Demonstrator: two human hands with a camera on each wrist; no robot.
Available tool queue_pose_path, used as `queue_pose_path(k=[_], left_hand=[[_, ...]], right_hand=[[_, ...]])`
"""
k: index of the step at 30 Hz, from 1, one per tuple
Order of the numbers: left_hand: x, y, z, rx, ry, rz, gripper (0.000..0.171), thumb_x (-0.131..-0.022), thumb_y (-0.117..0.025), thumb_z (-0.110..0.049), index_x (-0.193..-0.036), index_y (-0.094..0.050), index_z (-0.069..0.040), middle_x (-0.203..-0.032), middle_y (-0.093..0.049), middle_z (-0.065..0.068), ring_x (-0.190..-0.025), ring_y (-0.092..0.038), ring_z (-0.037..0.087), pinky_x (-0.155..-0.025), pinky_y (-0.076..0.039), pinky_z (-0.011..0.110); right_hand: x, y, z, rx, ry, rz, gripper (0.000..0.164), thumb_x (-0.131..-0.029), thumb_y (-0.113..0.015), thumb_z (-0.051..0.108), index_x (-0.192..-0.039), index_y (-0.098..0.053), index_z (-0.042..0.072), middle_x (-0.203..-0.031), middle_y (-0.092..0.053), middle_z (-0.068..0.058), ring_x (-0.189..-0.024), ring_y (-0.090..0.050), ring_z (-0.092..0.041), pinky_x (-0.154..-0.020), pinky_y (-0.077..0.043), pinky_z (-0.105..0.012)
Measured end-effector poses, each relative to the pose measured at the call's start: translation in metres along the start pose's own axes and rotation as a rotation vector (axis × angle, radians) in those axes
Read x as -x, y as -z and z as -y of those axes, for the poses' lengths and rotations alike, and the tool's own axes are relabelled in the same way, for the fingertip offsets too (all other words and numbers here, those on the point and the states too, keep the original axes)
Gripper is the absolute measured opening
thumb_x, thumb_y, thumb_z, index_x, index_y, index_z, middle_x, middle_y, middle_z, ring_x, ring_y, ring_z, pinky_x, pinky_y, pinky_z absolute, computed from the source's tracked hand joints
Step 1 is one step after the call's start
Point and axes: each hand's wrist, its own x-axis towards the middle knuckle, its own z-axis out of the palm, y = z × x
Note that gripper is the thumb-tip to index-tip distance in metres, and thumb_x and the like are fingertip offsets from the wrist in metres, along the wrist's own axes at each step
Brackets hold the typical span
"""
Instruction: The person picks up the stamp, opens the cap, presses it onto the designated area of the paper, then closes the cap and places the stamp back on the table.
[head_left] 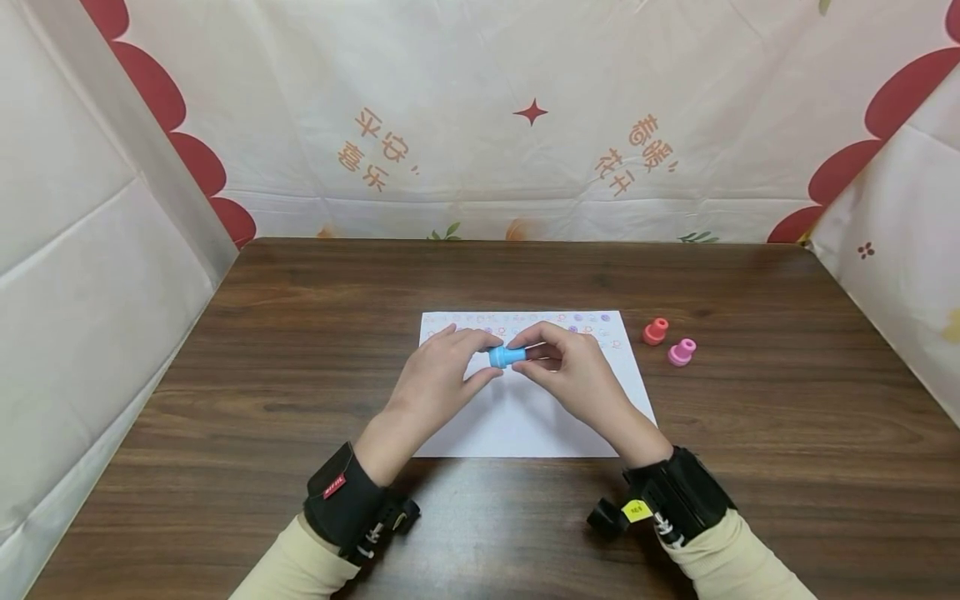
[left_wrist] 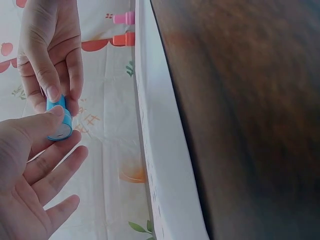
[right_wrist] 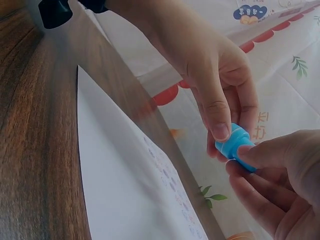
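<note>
Above the sheet of white paper (head_left: 525, 429), both hands meet at a small blue stamp (head_left: 507, 357). My left hand (head_left: 435, 383) pinches its wider end between thumb and fingers. From the other side, my right hand (head_left: 576, 377) grips the narrow handle end. The stamp lies sideways in the air, its round, pale end face (left_wrist: 62, 132) showing in the left wrist view. In the right wrist view the left thumb presses on the blue wide part, and the right thumb lies along the handle. Rows of small red and purple printed marks run along the paper's far edge.
A red stamp (head_left: 656, 332) and a pink stamp (head_left: 682, 352) stand on the brown wooden table (head_left: 300, 333), right of the paper. A white patterned cloth (head_left: 465, 100) hangs behind the table and along both sides.
</note>
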Motion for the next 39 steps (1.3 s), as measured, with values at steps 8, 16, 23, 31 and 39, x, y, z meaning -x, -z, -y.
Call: queue_pose_path(k=[8, 16, 23, 31, 39], left_hand=[[0.0, 0.001, -0.002, -0.01, 0.001, -0.015, 0.033, -0.083, -0.074, -0.026, -0.112, -0.066, -0.013, -0.11, -0.072, -0.001, -0.106, -0.063, 0.013, -0.11, -0.039, 0.042], [0.003, 0.006, 0.0, -0.025, 0.076, 0.0, 0.033, -0.085, -0.072, -0.027, -0.114, -0.068, -0.014, -0.109, -0.073, 0.002, -0.104, -0.064, 0.018, -0.097, -0.052, 0.041], [0.012, 0.02, 0.016, -0.015, 0.198, -0.054, 0.033, -0.082, -0.075, -0.023, -0.114, -0.068, -0.014, -0.104, -0.074, 0.003, -0.098, -0.066, 0.018, -0.082, -0.058, 0.041], [0.012, 0.021, 0.018, -0.018, 0.191, -0.032, 0.035, -0.082, -0.075, -0.023, -0.115, -0.067, -0.014, -0.103, -0.074, 0.003, -0.096, -0.066, 0.018, -0.079, -0.059, 0.039], [0.013, 0.02, 0.017, -0.02, 0.187, -0.042, 0.035, -0.081, -0.076, -0.023, -0.114, -0.067, -0.015, -0.101, -0.074, 0.002, -0.092, -0.066, 0.016, -0.075, -0.059, 0.037]], right_hand=[[0.001, -0.001, 0.0, 0.005, -0.014, -0.018, 0.021, -0.078, -0.075, 0.0, -0.097, -0.067, 0.004, -0.095, -0.073, -0.013, -0.084, -0.07, -0.02, -0.077, -0.06, -0.04], [0.004, 0.006, -0.003, 0.028, -0.016, -0.046, 0.02, -0.077, -0.076, 0.001, -0.096, -0.068, 0.003, -0.096, -0.073, -0.013, -0.083, -0.07, -0.019, -0.075, -0.061, -0.039], [0.011, 0.031, -0.015, 0.091, -0.089, -0.122, 0.023, -0.078, -0.076, 0.001, -0.099, -0.068, 0.005, -0.1, -0.072, -0.012, -0.082, -0.07, -0.016, -0.074, -0.06, -0.036], [0.014, 0.036, -0.02, 0.081, -0.116, -0.124, 0.024, -0.079, -0.075, 0.002, -0.102, -0.068, 0.004, -0.104, -0.07, -0.013, -0.084, -0.07, -0.02, -0.075, -0.06, -0.025], [0.013, 0.036, -0.019, 0.05, -0.099, -0.128, 0.024, -0.08, -0.073, 0.001, -0.103, -0.067, 0.004, -0.104, -0.069, -0.014, -0.084, -0.069, -0.02, -0.071, -0.051, -0.003]])
